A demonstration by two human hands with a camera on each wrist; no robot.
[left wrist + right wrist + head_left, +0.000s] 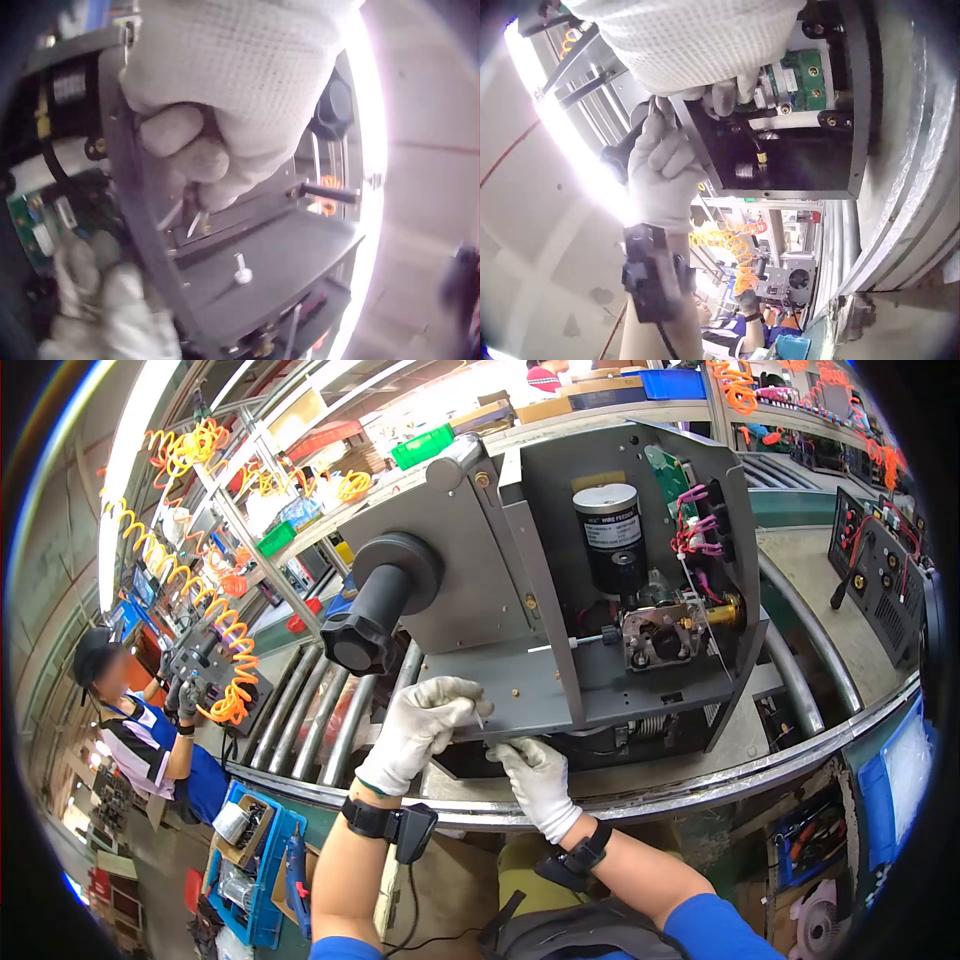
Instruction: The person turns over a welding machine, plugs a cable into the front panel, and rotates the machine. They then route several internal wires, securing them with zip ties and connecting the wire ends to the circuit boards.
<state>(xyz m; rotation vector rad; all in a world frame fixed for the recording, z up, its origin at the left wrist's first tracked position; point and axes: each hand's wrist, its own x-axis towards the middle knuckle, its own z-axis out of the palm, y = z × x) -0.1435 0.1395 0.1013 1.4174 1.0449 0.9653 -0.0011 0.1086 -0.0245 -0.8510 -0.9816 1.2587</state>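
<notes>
A grey metal machine housing (460,600) stands in front of me, with a black spool hub (380,600) on its side. My gloved left hand (425,730) is at the front edge of its base plate. Its thumb and fingers pinch a thin white strip (195,224), whose tip points down. My gloved right hand (537,780) is lower, its bent fingers reaching into the bay under the plate. In the right wrist view those fingers are beside a green circuit board (802,82); I cannot tell whether they hold anything.
A wire-feed motor (612,540) and pink-sleeved wires (697,530) sit in the housing's open compartment. The machine stands on a roller conveyor (310,710) with a metal edge rail. Another unit (880,570) is to the right. Blue bins (260,870) and another person (150,730) are at left.
</notes>
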